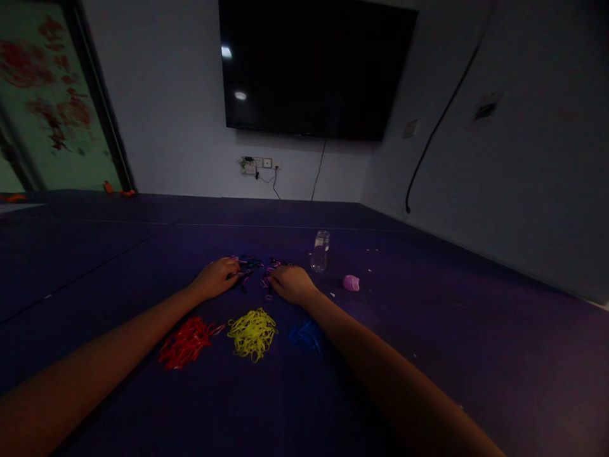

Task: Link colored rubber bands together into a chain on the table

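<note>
Reaching forward over the purple surface, both forearms low, palms down. Left hand at the left edge of a loose scatter of mixed bands, dark ones, pink ones, some bluish; fingers bent, tips among the nearest loops. Whether that grip is pinching a band or only resting on the scatter, I cannot tell. Right hand at the scatter's right side, fingers curled down over pink and dark loops; state of this grip also unclear, the fingertips too dim and partly hidden. A few single loops lie between the hands, on the near side. Closer to me, three heaps in a row, well apart from the mixed bands: red bands on the left, yellow bands in the middle, blue bands on the right, just beside my right forearm. Clear jar stands upright beyond my right hand, a pale label on it. Pink lump sits to the right of that hand, apart from it. Small white flecks around both. Far side: pale wall, dark screen mounted on it, sockets and thin cables below.
</note>
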A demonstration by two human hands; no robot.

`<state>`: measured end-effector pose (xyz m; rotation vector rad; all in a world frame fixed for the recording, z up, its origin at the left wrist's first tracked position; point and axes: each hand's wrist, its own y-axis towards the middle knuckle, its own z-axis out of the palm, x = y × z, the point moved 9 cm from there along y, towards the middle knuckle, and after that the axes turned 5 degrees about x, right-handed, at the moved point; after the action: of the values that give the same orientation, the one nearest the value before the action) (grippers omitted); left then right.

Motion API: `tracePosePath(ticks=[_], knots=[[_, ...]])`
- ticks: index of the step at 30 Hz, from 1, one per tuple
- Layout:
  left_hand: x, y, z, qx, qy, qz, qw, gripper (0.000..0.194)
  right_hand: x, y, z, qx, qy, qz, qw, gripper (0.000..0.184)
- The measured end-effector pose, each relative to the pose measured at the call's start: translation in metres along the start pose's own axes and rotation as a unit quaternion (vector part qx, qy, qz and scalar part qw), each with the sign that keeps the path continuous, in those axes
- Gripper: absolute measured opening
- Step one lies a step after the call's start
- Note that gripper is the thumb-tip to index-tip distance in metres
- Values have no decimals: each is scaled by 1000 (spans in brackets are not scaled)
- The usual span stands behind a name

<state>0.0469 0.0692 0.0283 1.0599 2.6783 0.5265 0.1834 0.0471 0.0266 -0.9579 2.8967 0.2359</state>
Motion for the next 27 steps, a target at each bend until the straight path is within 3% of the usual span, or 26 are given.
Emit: tracePosePath(ticks=[27], knots=[[-2, 2, -1, 11, 6, 17, 1000, 27, -1, 3, 2, -11, -6, -2, 1000, 38]])
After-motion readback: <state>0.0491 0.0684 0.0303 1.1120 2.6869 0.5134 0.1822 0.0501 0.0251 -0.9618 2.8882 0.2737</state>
